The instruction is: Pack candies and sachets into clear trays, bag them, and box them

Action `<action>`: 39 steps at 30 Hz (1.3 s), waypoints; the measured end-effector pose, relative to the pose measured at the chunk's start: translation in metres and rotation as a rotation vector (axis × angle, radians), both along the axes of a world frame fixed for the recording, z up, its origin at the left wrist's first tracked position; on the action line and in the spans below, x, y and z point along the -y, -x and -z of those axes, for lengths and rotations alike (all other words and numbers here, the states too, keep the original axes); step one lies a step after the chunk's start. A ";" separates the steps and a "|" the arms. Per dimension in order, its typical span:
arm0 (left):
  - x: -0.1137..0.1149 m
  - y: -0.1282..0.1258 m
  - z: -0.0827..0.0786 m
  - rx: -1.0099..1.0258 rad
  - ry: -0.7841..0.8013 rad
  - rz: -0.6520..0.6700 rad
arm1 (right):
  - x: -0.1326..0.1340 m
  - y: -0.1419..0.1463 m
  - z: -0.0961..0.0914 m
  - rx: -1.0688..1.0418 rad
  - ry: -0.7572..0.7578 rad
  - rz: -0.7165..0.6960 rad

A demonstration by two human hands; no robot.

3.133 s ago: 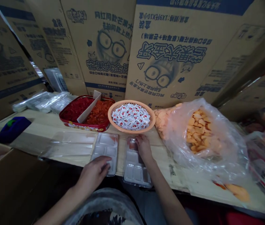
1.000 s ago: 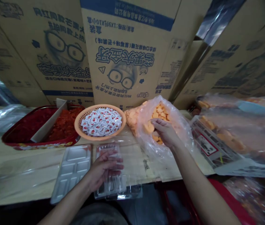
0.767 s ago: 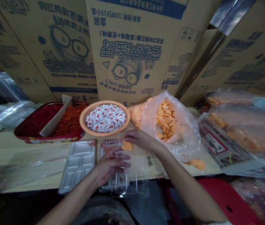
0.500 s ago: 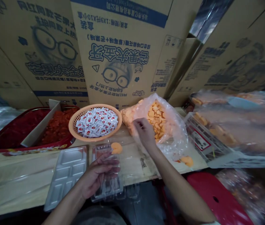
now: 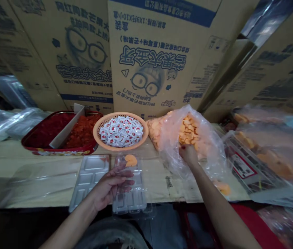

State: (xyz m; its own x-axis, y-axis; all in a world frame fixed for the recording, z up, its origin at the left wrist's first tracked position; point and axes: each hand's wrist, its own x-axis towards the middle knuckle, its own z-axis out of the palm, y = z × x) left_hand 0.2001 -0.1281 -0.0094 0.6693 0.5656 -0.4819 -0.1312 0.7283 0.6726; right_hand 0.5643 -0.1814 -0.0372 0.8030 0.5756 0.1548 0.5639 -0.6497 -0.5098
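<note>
My left hand [image 5: 114, 186] reaches over a clear plastic tray [image 5: 129, 204] with several compartments, its fingers stretched out and apart. Just beyond its fingertips, an orange candy piece [image 5: 131, 160] rests at the tray's far end. Inside the mouth of a clear plastic bag [image 5: 171, 148], my right hand [image 5: 189, 154] has curled fingers against a heap of orange candy pieces [image 5: 188, 129]. What those fingers hold, if anything, is hidden. A second compartment tray [image 5: 91, 174], greyish, lies left of the clear one.
An orange basket [image 5: 97, 138] holds small white-and-red packets. Left of it stands a red tin [image 5: 66, 151] with a divider and red contents. Large cartons [image 5: 149, 41] line the back. A white crate [image 5: 245, 166] with bagged goods is at right, above a red stool [image 5: 255, 224].
My right hand has gone deeper into the bag, down onto the orange pieces. My left hand stays over the clear tray. The whole view has shifted left.
</note>
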 end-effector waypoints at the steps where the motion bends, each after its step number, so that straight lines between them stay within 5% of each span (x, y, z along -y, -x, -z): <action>1: -0.002 0.002 -0.001 -0.001 0.002 -0.009 | 0.000 0.003 -0.008 0.026 -0.042 0.022; 4: -0.006 0.010 -0.004 -0.015 0.000 -0.031 | 0.001 0.028 -0.042 0.131 -0.292 0.020; 6: -0.007 0.015 -0.006 -0.009 -0.011 -0.029 | 0.000 0.059 -0.066 0.212 -0.602 -0.218; 7: -0.007 0.017 -0.006 -0.002 -0.016 -0.026 | 0.000 0.077 -0.076 0.238 -0.631 -0.409; 11: -0.006 0.026 -0.010 0.012 -0.017 -0.066 | -0.010 0.146 -0.092 0.478 -0.370 -1.116; 14: -0.004 0.032 -0.014 0.047 -0.023 -0.112 | -0.023 0.180 -0.085 0.612 -0.149 -1.307; 22: -0.007 0.046 -0.016 0.053 -0.007 -0.232 | -0.063 0.218 -0.062 0.659 -0.096 -1.356; 26: -0.016 0.059 -0.009 0.055 0.009 -0.291 | -0.076 0.223 -0.063 0.440 -0.149 -1.480; 30: -0.030 0.076 -0.009 0.046 -0.010 -0.340 | -0.110 0.203 -0.067 0.220 -0.301 -1.304; 33: -0.040 0.091 -0.014 0.038 -0.008 -0.375 | -0.152 0.185 -0.057 0.166 0.026 -1.084; 36: -0.048 0.107 -0.015 0.089 -0.011 -0.374 | -0.191 0.185 -0.037 0.098 0.379 -1.033; 39: -0.055 0.122 -0.009 0.137 -0.021 -0.378 | -0.210 0.199 -0.022 0.030 0.400 -1.147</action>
